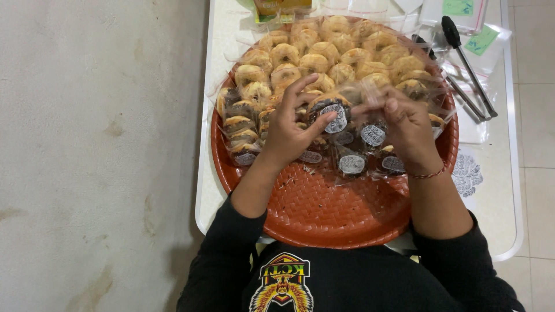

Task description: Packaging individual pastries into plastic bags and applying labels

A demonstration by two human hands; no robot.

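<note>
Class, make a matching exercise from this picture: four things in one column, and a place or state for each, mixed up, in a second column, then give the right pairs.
Things:
1. woven orange tray
2. black tongs
3. wrapped pastry with round sticker
4. sheet of round stickers

Places or states:
A. held between left hand and right hand
B. on the white table, right of the tray, near edge
C. lying on the table, upper right
D. holds rows of pastries

Pairs: 1-D, 2-C, 3-A, 4-B
</note>
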